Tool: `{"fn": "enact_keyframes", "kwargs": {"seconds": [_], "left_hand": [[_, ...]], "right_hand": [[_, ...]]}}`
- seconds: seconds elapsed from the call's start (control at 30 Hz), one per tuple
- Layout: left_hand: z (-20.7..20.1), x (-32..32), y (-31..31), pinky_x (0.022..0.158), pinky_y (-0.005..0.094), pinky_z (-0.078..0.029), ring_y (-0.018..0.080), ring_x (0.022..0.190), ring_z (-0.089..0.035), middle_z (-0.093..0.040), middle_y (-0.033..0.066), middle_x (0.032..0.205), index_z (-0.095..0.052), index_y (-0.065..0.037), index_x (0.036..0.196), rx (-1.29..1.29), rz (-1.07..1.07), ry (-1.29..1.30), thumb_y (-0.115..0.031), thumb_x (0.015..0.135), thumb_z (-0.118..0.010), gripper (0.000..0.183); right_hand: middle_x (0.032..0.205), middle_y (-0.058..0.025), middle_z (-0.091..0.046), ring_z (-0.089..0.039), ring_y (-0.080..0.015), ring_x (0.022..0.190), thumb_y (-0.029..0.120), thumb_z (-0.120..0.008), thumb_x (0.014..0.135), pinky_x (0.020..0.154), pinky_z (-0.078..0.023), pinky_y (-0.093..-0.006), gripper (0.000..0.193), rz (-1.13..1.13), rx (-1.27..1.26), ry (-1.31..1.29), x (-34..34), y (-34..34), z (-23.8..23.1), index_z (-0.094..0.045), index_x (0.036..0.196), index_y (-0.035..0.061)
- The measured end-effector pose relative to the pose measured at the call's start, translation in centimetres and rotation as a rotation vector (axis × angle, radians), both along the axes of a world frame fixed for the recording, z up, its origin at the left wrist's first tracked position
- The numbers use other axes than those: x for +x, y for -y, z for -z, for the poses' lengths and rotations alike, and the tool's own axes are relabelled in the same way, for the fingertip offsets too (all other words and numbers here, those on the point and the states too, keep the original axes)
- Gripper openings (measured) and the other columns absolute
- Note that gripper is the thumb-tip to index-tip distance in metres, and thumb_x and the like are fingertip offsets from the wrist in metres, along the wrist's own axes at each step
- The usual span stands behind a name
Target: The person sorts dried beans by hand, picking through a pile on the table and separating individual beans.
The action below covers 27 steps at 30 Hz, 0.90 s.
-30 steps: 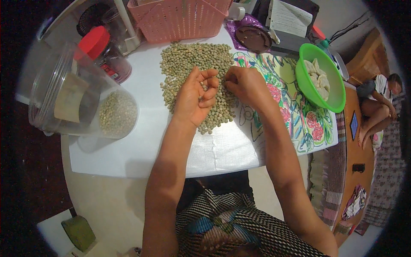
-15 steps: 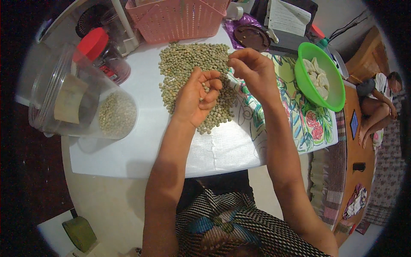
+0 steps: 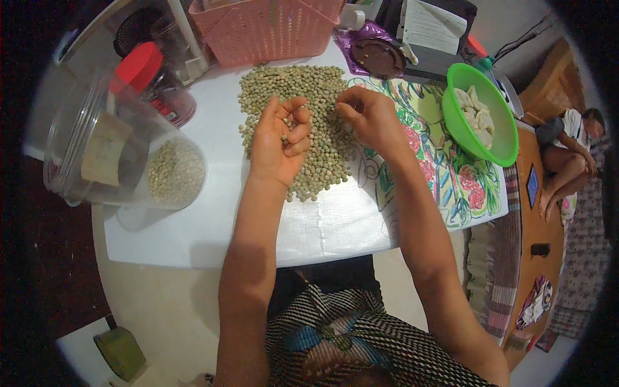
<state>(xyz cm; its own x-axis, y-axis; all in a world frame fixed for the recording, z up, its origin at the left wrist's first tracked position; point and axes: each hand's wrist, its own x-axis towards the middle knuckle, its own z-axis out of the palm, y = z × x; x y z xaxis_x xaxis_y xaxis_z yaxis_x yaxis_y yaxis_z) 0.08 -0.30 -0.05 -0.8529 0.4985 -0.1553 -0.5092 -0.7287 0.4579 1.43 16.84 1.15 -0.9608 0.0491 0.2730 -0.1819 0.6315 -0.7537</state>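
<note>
A pile of dried green peas (image 3: 319, 169) is spread over the white tabletop. Above its left part my left hand (image 3: 274, 145) is held palm up, its fingers curled around a few peas. My right hand (image 3: 374, 119) hovers at the pile's right edge, thumb and fingertips pinched together. Whatever lies between those fingertips is too small to make out. To the left, a large clear plastic jar (image 3: 138, 138) lies tilted on the table, with more peas (image 3: 175, 171) gathered at its bottom end.
A red-lidded jar (image 3: 138, 68) and a pink basket (image 3: 271, 29) stand along the back. A dark round lid (image 3: 380, 58) lies at the back right. A green bowl (image 3: 454, 129) of pale dumpling-like pieces sits on the right. A person (image 3: 570, 151) sits further right.
My left hand has shifted left over the pile. My right hand has moved slightly left and down, with its fingers still pinched.
</note>
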Motion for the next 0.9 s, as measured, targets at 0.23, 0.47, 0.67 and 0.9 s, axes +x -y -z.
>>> {"fn": "enact_keyframes", "kwargs": {"seconds": [0.23, 0.47, 0.67, 0.9], "left_hand": [[-0.2, 0.1, 0.1, 0.031, 0.0148, -0.02, 0.0047, 0.045, -0.031, -0.045, 0.0038, 0.07, -0.051, -0.002, 0.092, -0.013, -0.032, 0.022, -0.033, 0.087, -0.037, 0.034], [0.2, 0.1, -0.3, 0.031, 0.0148, -0.022, 0.0055, 0.044, -0.033, -0.047, 0.005, 0.071, -0.05, -0.003, 0.092, -0.04, 0.014, 0.008, -0.033, 0.088, -0.037, 0.034], [0.4, 0.2, -0.4, 0.031, 0.0147, -0.022, 0.0055, 0.044, -0.033, -0.047, 0.0055, 0.071, -0.049, -0.002, 0.093, -0.047, 0.016, -0.003, -0.033, 0.088, -0.036, 0.034], [0.5, 0.2, -0.4, 0.031, 0.0146, -0.022, 0.0054, 0.045, -0.033, -0.048, 0.0053, 0.071, -0.049, -0.002, 0.093, -0.071, 0.012, -0.006, -0.033, 0.088, -0.037, 0.034]], "right_hand": [[0.072, -0.0114, -0.059, -0.056, -0.0224, 0.059, 0.015, -0.061, 0.07, 0.055, -0.044, -0.0314, 0.013, -0.042, 0.288, -0.007, 0.3, 1.0, 0.3, -0.06, 0.078, 0.0043], [0.074, -0.0118, -0.059, -0.057, -0.0282, 0.064, 0.015, -0.061, 0.068, 0.056, -0.044, -0.0363, 0.011, 0.012, 0.402, 0.001, 0.4, 1.4, 0.6, -0.06, 0.075, 0.0064], [0.073, -0.0121, -0.058, -0.056, -0.0293, 0.066, 0.015, -0.06, 0.068, 0.058, -0.044, -0.038, 0.01, 0.036, 0.461, -0.048, 0.5, 1.5, 0.8, -0.057, 0.072, 0.0065], [0.072, -0.0129, -0.057, -0.056, -0.0307, 0.066, 0.015, -0.06, 0.068, 0.058, -0.043, -0.0392, 0.011, 0.035, 0.492, 0.0, 0.5, 1.3, 0.5, -0.056, 0.073, 0.0058]]}}
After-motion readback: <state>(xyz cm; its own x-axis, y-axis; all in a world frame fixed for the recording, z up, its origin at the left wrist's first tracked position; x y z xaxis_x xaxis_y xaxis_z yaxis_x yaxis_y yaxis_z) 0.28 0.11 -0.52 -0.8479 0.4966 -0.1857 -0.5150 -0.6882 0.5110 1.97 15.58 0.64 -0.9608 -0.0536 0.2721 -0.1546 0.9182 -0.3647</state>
